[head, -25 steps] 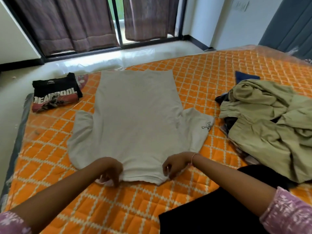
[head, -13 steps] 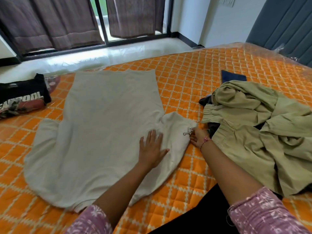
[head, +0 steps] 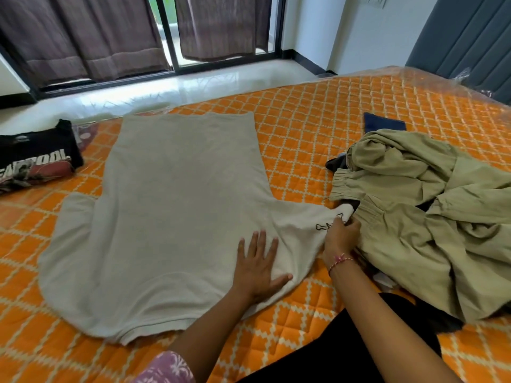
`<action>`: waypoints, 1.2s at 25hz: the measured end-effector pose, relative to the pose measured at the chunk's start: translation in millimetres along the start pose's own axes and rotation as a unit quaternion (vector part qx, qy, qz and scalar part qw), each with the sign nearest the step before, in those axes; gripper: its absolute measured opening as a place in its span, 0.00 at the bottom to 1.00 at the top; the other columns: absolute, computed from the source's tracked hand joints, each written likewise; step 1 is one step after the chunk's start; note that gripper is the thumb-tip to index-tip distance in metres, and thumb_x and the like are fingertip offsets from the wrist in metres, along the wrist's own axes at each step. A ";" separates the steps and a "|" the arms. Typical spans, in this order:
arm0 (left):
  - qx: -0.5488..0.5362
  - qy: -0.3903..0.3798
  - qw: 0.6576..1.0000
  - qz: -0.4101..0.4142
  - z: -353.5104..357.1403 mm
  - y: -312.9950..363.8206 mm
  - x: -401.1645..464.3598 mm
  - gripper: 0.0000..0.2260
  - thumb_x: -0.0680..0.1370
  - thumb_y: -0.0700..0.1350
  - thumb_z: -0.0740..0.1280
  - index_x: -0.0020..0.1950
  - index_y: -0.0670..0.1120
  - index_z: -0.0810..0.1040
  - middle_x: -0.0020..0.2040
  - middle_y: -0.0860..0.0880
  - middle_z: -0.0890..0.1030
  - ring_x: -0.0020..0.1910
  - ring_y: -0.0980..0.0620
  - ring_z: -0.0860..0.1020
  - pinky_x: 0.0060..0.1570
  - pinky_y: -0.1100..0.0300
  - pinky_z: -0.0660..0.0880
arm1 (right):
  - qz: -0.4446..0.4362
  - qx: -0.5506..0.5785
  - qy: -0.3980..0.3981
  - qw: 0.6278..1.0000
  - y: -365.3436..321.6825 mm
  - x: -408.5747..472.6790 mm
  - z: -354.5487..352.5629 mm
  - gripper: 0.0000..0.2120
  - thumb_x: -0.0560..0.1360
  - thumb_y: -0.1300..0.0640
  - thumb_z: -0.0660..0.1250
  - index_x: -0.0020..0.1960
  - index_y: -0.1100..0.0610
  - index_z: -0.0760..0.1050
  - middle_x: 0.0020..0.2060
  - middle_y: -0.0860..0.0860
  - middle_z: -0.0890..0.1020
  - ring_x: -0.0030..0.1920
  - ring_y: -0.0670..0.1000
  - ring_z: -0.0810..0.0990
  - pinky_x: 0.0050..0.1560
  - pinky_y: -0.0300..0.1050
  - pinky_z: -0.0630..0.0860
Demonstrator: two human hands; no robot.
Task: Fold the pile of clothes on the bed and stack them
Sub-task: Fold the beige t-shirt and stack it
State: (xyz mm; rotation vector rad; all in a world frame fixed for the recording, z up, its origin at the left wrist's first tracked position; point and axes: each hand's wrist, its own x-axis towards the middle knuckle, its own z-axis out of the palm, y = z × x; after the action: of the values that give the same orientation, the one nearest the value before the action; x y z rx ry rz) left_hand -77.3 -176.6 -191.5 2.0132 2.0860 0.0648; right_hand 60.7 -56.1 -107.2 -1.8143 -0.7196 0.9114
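Observation:
A beige T-shirt lies spread flat, back up, on the orange quilted bed. My left hand presses flat with straight fingers on the shirt near its right shoulder. My right hand pinches the end of the right sleeve, by a small black bone print. Just right of that hand a pile of unfolded clothes is topped by olive-green garments. A folded black T-shirt with a print sits at the bed's far left.
A dark blue cloth pokes out behind the pile. A black garment lies at the near edge under my right arm. Beyond the bed are a pale floor, dark curtains and a glass door.
Both hands left the shirt's collar edge. My left hand now lies flat by the right shoulder, and my right hand has reached to the right sleeve end and taken it. The view shifted.

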 end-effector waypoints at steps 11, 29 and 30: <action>-0.831 -0.038 0.461 -0.309 -119.8 -122.9 -43.0 0.25 0.74 0.65 0.62 0.46 0.42 0.79 0.38 0.45 0.80 0.36 0.48 0.79 0.39 0.58 0.78 | -0.493 -0.268 -0.448 0.696 20.2 -204.0 59.1 0.19 0.74 0.66 0.60 0.64 0.58 0.75 0.54 0.58 0.82 0.55 0.59 0.80 0.68 0.56 0.65; -0.297 0.103 0.884 -0.345 -79.9 -169.7 -63.0 0.09 0.72 0.44 0.70 0.51 0.44 0.78 0.50 0.43 0.81 0.52 0.42 0.78 0.45 0.56 0.70 | -0.544 -0.442 -0.430 0.568 80.5 -157.8 36.7 0.18 0.69 0.57 0.61 0.58 0.55 0.70 0.41 0.51 0.80 0.41 0.56 0.78 0.44 0.49 0.66; -0.247 0.113 0.895 -0.354 -80.1 -170.8 -70.5 0.11 0.73 0.43 0.69 0.54 0.44 0.77 0.51 0.43 0.80 0.53 0.42 0.78 0.46 0.56 0.71 | -0.525 -0.457 -0.463 0.549 75.0 -156.1 37.0 0.19 0.70 0.55 0.59 0.60 0.55 0.68 0.44 0.52 0.80 0.44 0.57 0.78 0.47 0.49 0.63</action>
State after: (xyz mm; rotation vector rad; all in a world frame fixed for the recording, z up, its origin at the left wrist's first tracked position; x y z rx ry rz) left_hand -259.3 -244.0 -137.7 0.9233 2.4841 0.6462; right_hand -49.6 -189.8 -143.7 -0.9432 -2.9908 0.5240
